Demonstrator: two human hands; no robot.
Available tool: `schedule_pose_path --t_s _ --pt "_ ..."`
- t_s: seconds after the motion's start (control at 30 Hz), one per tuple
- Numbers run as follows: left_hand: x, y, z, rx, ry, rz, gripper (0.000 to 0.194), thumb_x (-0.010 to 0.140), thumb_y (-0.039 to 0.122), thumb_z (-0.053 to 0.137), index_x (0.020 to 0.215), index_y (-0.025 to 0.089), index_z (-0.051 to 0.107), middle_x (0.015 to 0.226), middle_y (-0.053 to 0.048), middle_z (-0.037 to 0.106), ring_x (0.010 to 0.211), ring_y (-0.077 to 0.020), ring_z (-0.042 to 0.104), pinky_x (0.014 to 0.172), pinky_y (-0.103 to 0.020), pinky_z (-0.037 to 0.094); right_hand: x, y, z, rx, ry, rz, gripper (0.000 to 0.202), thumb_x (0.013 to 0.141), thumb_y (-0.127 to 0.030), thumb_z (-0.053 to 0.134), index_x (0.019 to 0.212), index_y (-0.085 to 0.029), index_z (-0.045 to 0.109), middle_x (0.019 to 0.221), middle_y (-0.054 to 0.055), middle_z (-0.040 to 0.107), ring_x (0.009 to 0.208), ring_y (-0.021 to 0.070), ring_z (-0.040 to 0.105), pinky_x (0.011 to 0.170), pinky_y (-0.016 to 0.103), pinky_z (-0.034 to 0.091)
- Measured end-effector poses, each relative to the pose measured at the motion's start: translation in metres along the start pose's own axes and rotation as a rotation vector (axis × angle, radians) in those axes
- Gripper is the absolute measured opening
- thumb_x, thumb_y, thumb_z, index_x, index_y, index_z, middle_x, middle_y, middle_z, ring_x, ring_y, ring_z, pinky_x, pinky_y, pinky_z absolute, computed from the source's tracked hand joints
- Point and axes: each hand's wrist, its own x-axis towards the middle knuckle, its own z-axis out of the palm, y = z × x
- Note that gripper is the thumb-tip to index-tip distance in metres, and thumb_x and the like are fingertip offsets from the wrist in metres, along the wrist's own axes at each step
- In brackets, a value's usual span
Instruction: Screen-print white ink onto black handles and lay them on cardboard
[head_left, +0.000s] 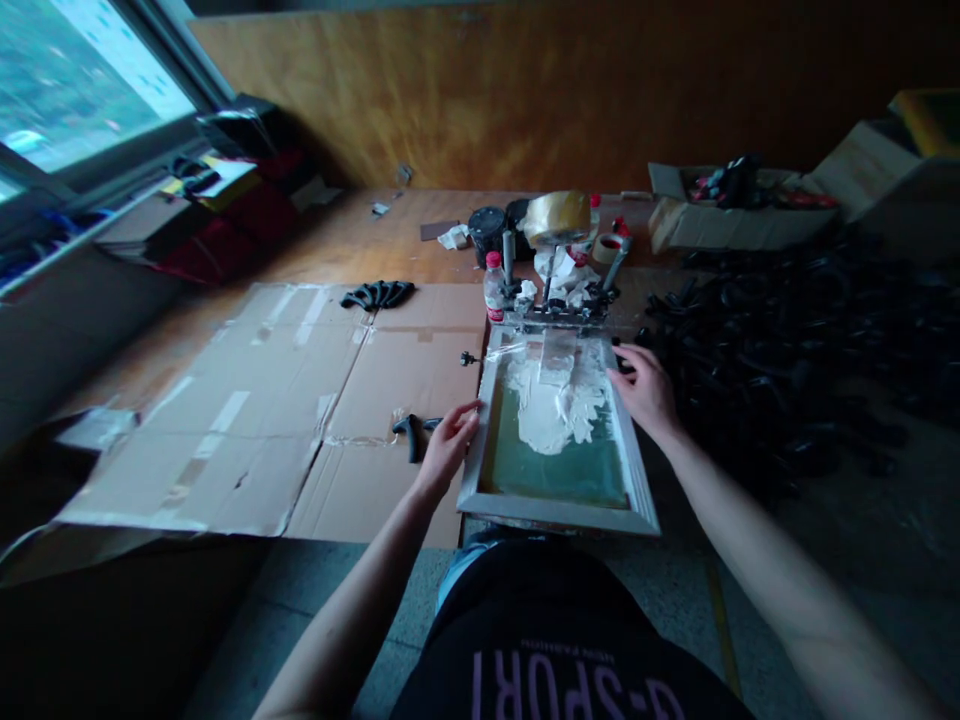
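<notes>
A screen-printing frame [642, 490] with a pale rim lies in front of me. Thick white ink [551, 420] is spread over the upper half of its green mesh, and a clear, ink-smeared squeegee-like plate [558, 358] stands in it. My left hand [448, 445] is at the frame's left side, fingers stretched out, fingertips at the rim. Beside it on the cardboard lies a black curved handle-like part [411, 436]; another dark piece is partly behind the hand. My right hand [646, 388] is at the right rim, fingers bent around something dark that I cannot make out.
Flattened cardboard [225, 420] covers the left of the table, with a row of black curved parts [377, 294]. A clamp stand [555, 312], bottle [493, 287] and tape roll [556, 215] stand behind the frame. Right are a heap of black parts [787, 350] and an open box [742, 222].
</notes>
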Motion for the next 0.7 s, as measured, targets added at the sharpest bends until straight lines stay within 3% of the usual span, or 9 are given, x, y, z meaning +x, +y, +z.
schedule_pose_path --t_s 0.07,0.1,0.2,0.27,0.3,0.4,0.47,0.6,0.7 --pt "0.007 -0.03 0.003 0.022 0.02 -0.029 0.069 0.075 0.051 0.069 0.135 0.02 0.054 0.072 0.003 0.06 0.057 -0.0085 0.051 0.051 -0.018 0.037 0.016 -0.024 0.014 -0.021 -0.033 -0.07 0.055 0.079 -0.026 0.071 0.131 -0.014 0.057 0.138 0.018 0.051 0.118 0.0309 0.055 0.099 0.049 0.048" --pt "0.013 -0.043 0.005 0.037 0.031 -0.033 0.073 0.075 0.05 0.069 0.138 0.019 0.05 0.073 0.002 0.06 0.059 -0.0092 0.052 0.052 -0.018 0.038 0.021 -0.037 0.022 -0.045 -0.097 -0.109 0.057 0.077 -0.026 0.073 0.13 -0.014 0.056 0.136 0.018 0.051 0.12 0.0323 0.052 0.101 0.05 0.045" --pt "0.026 -0.068 0.007 0.101 0.043 -0.022 0.071 0.076 0.051 0.067 0.137 0.018 0.051 0.074 0.001 0.062 0.06 -0.0102 0.053 0.053 -0.019 0.039 0.019 -0.063 0.04 -0.118 -0.322 -0.163 0.028 0.078 -0.021 0.071 0.106 -0.015 0.064 0.106 0.013 0.065 0.103 0.0273 0.057 0.09 0.04 0.047" --pt "0.031 -0.075 0.005 0.135 0.034 -0.018 0.067 0.077 0.053 0.065 0.133 0.019 0.054 0.076 0.0 0.064 0.062 -0.0109 0.055 0.054 -0.019 0.039 0.003 -0.065 0.041 -0.129 -0.419 -0.224 0.008 0.082 -0.016 0.064 0.089 -0.017 0.065 0.089 0.009 0.065 0.09 0.023 0.058 0.081 0.033 0.045" --pt "0.031 -0.077 0.003 0.144 0.029 -0.02 0.065 0.078 0.054 0.064 0.133 0.019 0.055 0.078 -0.001 0.065 0.064 -0.0114 0.057 0.055 -0.02 0.04 -0.007 -0.063 0.038 -0.113 -0.448 -0.287 0.007 0.082 -0.012 0.06 0.085 -0.017 0.064 0.085 0.008 0.065 0.088 0.0218 0.057 0.079 0.032 0.044" --pt "0.03 -0.076 0.001 0.15 0.016 -0.038 0.065 0.079 0.055 0.063 0.132 0.018 0.055 0.082 -0.003 0.068 0.067 -0.0128 0.059 0.058 -0.021 0.043 -0.031 -0.054 0.024 0.002 -0.539 -0.558 0.021 0.078 -0.002 0.054 0.085 -0.018 0.065 0.085 0.006 0.065 0.087 0.0199 0.056 0.077 0.03 0.041" --pt "0.029 -0.075 0.001 0.147 0.019 -0.04 0.064 0.08 0.055 0.063 0.132 0.018 0.055 0.081 -0.003 0.068 0.066 -0.0129 0.06 0.058 -0.021 0.043 -0.036 -0.052 0.017 0.067 -0.601 -0.66 0.024 0.074 -0.001 0.055 0.084 -0.019 0.066 0.082 0.003 0.065 0.085 0.0187 0.056 0.075 0.029 0.04" --pt "0.028 -0.072 0.003 0.12 0.049 -0.047 0.065 0.076 0.054 0.065 0.129 0.017 0.058 0.076 -0.002 0.066 0.062 -0.0123 0.058 0.055 -0.02 0.042 -0.038 -0.062 0.018 0.005 -0.474 -0.577 0.017 0.077 -0.005 0.056 0.081 -0.019 0.066 0.079 0.004 0.065 0.084 0.0196 0.055 0.075 0.03 0.04" --pt "0.027 -0.07 0.004 0.089 0.05 -0.06 0.066 0.075 0.054 0.067 0.129 0.018 0.057 0.074 -0.001 0.066 0.06 -0.0115 0.056 0.053 -0.02 0.041 -0.052 -0.066 0.021 -0.004 -0.392 -0.621 0.02 0.081 -0.004 0.053 0.087 -0.017 0.067 0.086 0.007 0.067 0.085 0.0202 0.056 0.075 0.031 0.041"
